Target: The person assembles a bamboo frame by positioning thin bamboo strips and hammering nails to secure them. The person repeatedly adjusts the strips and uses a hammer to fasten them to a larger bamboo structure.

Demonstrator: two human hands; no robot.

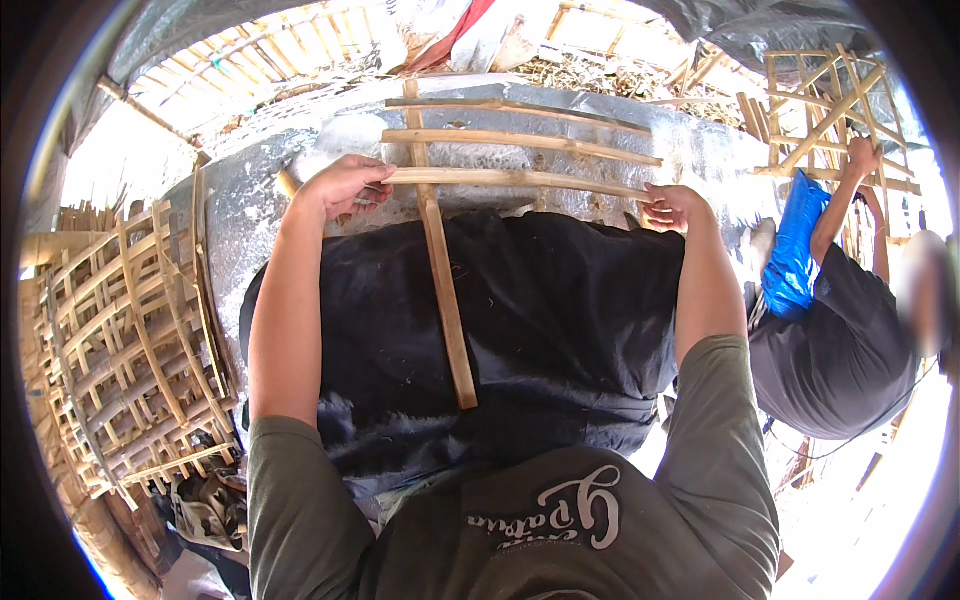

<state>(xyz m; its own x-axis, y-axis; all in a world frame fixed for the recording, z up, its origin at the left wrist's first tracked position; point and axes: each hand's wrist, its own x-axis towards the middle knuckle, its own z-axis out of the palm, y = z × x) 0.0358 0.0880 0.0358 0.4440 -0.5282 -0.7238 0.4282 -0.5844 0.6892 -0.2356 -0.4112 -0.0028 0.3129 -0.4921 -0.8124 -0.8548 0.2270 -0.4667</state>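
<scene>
Bamboo slat [540, 180] ran left-right, crossing long strip [447, 300] nearer left hand [342, 188] — its fingers pinched left end, right hand [676, 207] pinched right end.

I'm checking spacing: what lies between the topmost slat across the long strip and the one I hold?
In the head view, one other slat lies there, plus part of the long strip.
</scene>
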